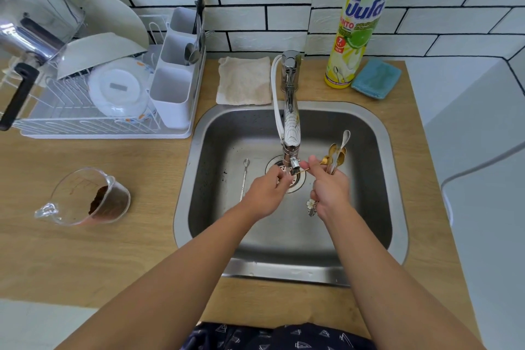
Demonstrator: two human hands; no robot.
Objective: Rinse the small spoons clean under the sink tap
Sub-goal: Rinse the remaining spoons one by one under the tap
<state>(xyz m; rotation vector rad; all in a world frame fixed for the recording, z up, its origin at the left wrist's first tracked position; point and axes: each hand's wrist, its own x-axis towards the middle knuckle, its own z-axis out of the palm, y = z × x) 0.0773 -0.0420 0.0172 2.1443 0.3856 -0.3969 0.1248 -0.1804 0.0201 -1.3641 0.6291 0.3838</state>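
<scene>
The small spoons [336, 158] stand in a bunch in the right hand [331, 193], bowls fanned upward over the right half of the sink [377, 133], their decorated handle ends poking out below the fist near the drain [295, 182]. That hand is clenched around the handles. One thin gold spoon [301, 171] lies across between the two hands right under the tap [291, 133] nozzle; the left hand [265, 193] pinches its end with fingertips closed on it. Another long steel spoon [244, 179] lies loose on the sink floor, left of the drain.

These look light, stiff and thin, and wet metal is slippery (a bunch can easily slide apart), so the mid-handle seems the best place to hold, leaving the bowls free for the water. I cannot tell whether water is running.

Beyond the sink's back edge on the counter [113, 236] sit a cloth [244, 79], a soap bottle [358, 25] and a blue sponge [376, 78]; a dish rack [93, 99] and a measuring cup [88, 196] stand to the left.
</scene>
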